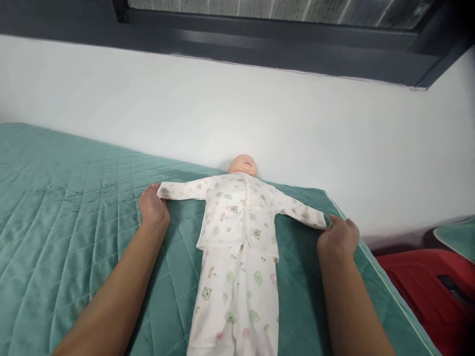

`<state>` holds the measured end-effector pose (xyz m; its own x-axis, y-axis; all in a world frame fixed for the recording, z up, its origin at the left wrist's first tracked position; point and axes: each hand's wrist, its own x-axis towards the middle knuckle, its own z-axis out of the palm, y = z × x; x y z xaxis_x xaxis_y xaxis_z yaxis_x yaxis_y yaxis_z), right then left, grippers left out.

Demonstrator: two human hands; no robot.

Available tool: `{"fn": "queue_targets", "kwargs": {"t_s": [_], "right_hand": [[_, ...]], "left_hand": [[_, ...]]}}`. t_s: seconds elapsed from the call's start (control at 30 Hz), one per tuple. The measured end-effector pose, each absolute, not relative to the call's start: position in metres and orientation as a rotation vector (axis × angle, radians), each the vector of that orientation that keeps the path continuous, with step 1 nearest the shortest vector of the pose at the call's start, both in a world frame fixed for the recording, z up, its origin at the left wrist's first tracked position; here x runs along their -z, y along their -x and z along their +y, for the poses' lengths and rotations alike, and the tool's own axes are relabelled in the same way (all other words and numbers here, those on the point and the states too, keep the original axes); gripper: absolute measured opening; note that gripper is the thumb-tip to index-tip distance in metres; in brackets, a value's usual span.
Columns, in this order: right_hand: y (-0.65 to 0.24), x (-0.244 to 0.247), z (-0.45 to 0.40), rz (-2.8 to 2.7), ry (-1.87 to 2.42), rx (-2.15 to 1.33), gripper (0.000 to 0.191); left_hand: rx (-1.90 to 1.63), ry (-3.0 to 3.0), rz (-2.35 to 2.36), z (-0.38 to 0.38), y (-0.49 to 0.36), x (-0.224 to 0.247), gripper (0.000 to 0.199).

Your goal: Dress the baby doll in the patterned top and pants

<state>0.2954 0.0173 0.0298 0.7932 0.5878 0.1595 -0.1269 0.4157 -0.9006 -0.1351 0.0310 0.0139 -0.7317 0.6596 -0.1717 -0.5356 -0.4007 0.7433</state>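
A doll (243,164) lies on its back on the green quilted bed cover, its head near the white wall. It wears a white printed shirt (237,212) with buttons down the front and matching white trousers (233,301). Both sleeves are stretched out sideways. My left hand (154,205) pinches the cuff of the sleeve on the left of the view. At the other side, my right hand (338,236) has its fingers closed at the end of the right sleeve. No doll hands show beyond the cuffs.
The green bed cover (92,198) spreads widely to the left. Its piped edge runs down on the right, beside a red case (426,291). Behind the doll rises a white wall (297,118) with a dark window frame (260,44) above.
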Motion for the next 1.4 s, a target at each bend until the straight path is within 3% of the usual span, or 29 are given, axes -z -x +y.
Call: {"fn": "queue_targets", "kwargs": {"t_s": [0.2, 0.43, 0.57, 0.7, 0.83, 1.03, 1.23, 1.4], "right_hand": [[-0.222, -0.030, -0.027, -0.794, 1.112, -0.410, 0.051], [-0.159, -0.041, -0.113, -1.482, 1.012, -0.544, 0.037], [-0.160, -0.039, -0.127, -1.613, 1.097, -0.466, 0.025], [-0.160, -0.038, -0.123, -1.613, 1.153, -0.383, 0.019], [-0.157, -0.040, -0.119, -1.649, 1.179, -0.263, 0.007], [-0.153, -0.045, -0.120, -1.576, 1.104, -0.218, 0.008], [-0.152, -0.049, -0.124, -1.583, 1.042, -0.211, 0.008], [-0.153, -0.050, -0.124, -1.572, 1.069, -0.259, 0.008]], "left_hand": [[-2.290, -0.426, 1.294, -0.001, 0.111, -0.020, 0.021], [-1.866, -1.274, 1.213, -0.080, 0.066, -0.034, 0.022], [-1.647, -1.789, 1.212, -0.110, 0.064, -0.031, 0.033], [-1.525, -2.106, 1.228, -0.113, 0.064, -0.027, 0.031], [-1.540, -2.092, 1.241, -0.106, 0.056, -0.028, 0.028], [-1.418, -1.905, 1.260, -0.104, 0.037, -0.034, 0.033], [-1.545, -2.060, 1.333, -0.102, 0.031, -0.034, 0.013], [-1.626, -2.176, 1.277, -0.105, 0.035, -0.033, 0.017]]}}
